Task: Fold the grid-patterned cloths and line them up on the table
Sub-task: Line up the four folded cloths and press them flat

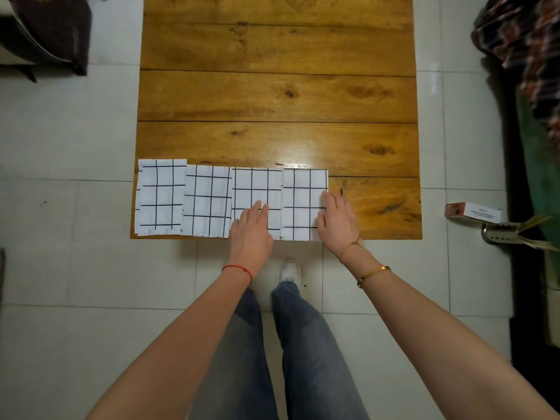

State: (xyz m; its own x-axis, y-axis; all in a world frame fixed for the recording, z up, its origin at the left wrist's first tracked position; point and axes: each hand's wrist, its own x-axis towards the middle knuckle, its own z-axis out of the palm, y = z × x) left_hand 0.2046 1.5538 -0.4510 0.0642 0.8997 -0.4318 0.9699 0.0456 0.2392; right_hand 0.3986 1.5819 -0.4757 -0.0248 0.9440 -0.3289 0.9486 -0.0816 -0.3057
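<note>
Several folded white cloths with a black grid lie side by side along the near edge of the wooden table [278, 95]. From the left: one cloth [160, 197], a second [207, 201], a third [257, 186] and a fourth [303, 195]. My left hand [251, 231] rests flat, fingers straight, on the near part of the third cloth. My right hand [338, 218] lies flat on the right edge of the fourth cloth, partly on the bare wood.
Pale floor tiles surround the table. A small box [472, 211] and a metal piece [500, 233] lie on the floor at the right, next to a dark patterned fabric [530, 40]. A dark bag [51, 31] sits at the far left.
</note>
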